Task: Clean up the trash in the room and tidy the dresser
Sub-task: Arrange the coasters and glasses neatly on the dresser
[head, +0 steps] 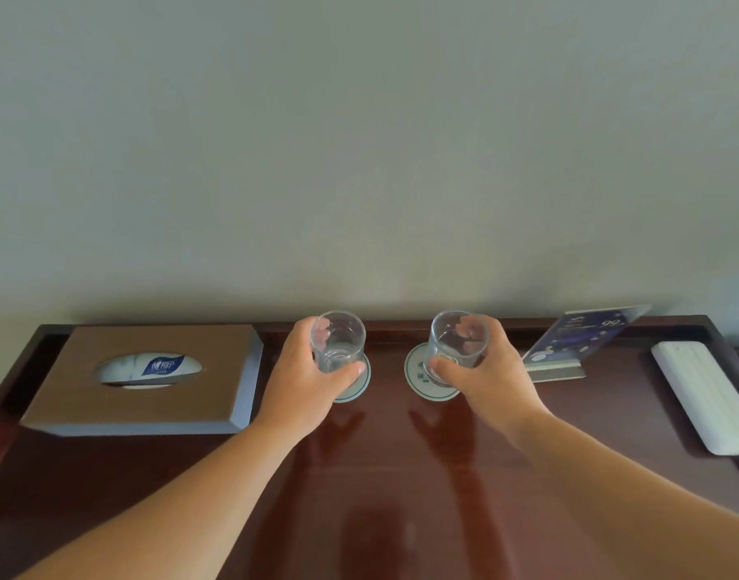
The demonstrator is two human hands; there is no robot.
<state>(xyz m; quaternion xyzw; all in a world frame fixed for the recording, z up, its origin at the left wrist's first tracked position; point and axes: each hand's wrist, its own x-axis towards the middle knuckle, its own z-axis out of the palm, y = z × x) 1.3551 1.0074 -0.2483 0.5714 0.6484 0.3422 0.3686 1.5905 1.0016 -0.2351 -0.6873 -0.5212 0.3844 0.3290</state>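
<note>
Left clear drinking glass [338, 343]: upright, just right of the brown wooden tissue box [183, 406], over a round white coaster with a green ring [358, 391]. Left hand [305, 378] grips it, fingers [351, 372] curled round the wall, thumb on the near side.

Right clear drinking glass [458, 345]: further right of the tissue box, apart from the first glass, slightly tilted, over a second round white coaster [416, 370]. Right hand [489, 378] grips it likewise, fingers wrapped round it. Whether either base touches its coaster: cannot tell.

All sit on a glossy dark red-brown wooden surface [380, 475]. Well right of the tissue box stands a slanted clear sign holder with a dark blue card [585, 334]; beyond it lies a flat white rectangular object [702, 395], kind unclear. The tissue box's oval opening shows a white and blue packet.
</note>
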